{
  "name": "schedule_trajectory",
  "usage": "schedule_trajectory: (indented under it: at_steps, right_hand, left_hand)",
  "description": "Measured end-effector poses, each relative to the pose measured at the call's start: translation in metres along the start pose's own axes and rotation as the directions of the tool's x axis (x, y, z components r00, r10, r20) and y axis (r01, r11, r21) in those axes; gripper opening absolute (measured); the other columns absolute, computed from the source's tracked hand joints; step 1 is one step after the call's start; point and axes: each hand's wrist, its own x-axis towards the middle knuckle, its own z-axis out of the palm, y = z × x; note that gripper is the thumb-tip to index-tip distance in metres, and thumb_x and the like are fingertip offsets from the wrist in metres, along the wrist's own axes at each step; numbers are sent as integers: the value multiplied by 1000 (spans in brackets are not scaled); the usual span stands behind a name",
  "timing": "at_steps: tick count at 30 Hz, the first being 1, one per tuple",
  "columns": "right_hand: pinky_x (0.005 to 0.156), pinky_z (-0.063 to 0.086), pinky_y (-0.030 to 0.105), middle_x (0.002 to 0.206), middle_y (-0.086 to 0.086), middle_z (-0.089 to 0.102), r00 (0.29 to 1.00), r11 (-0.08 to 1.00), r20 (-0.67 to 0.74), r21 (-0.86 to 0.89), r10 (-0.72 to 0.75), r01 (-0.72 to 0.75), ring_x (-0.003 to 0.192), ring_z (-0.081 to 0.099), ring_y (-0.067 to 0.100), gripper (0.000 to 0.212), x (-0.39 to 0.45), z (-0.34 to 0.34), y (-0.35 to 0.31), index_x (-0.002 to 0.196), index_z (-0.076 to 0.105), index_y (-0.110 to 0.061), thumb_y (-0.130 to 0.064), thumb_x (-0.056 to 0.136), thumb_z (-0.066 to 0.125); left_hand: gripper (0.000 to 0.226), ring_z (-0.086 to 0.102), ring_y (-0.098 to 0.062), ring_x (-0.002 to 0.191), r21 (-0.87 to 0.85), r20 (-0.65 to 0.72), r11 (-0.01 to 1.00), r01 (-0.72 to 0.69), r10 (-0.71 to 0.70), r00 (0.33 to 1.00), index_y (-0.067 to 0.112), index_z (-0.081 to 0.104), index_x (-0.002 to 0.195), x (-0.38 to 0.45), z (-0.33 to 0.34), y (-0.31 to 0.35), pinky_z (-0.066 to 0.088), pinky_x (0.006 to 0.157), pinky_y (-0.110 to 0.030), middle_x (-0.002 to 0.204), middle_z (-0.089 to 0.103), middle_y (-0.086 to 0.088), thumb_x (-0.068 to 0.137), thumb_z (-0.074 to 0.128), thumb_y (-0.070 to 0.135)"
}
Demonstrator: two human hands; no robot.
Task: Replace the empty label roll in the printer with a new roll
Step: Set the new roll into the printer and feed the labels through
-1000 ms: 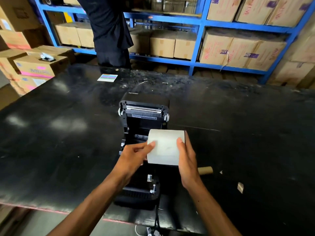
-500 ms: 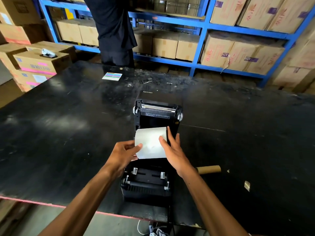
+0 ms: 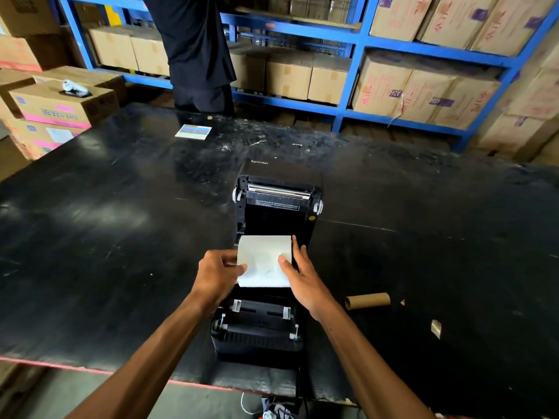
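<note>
Hands meet over the open printer [image 3: 266,322], which sits near the front edge of the black desk [image 3: 90,237] with its lid [image 3: 276,204] tipped up and back. The left hand [image 3: 216,275] pinches the left end of the white label roll [image 3: 263,261], thumb on top and fingers curled beneath. The right hand [image 3: 302,278] clamps the roll's right end, its thumb lying across the white paper and its fingers spread along the far side. The roll lies on its side, held between the two hands over the printer's middle bay, just behind the white guide tabs [image 3: 236,305] near the printer's front. Whether it already rests in the bay or hangs just above it cannot be told.

On the desk to the right of the printer lies the empty cardboard core [image 3: 367,300], on its side and well clear of both hands. Nearer the front edge, further right, sits a small scrap of paper [image 3: 435,328]. At the desk's far side lies a colourful striped card [image 3: 193,131]. Beyond it a person in dark clothes [image 3: 196,49] stands facing blue shelves [image 3: 354,40] stacked with brown cartons [image 3: 423,95].
</note>
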Motion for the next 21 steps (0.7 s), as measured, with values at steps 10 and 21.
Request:
schedule_trajectory:
  at_steps: [10, 21]
  right_hand:
    - [118, -7, 47, 161, -2, -6, 993, 994, -114, -105, -43, 31, 147, -11, 17, 60, -11, 11, 18, 147, 6, -43, -43, 97, 40]
    - [119, 5, 48, 157, -4, 23, 951, 998, -306, 2, -52, 55, 148, 4, 15, 54, -17, 34, 30, 146, 26, -29, -30, 97, 47]
  left_hand:
    - [19, 58, -4, 60, 154, -14, 980, -128, 131, 991, 16, 78, 89, -5, 6, -16, 45, 58, -15, 74, 75, -2, 79, 69, 3]
    - [12, 57, -11, 64, 175, -34, 966, -191, 200, 979, 19, 67, 73, -5, 1, -17, 48, 67, -26, 71, 68, -4, 79, 72, 9]
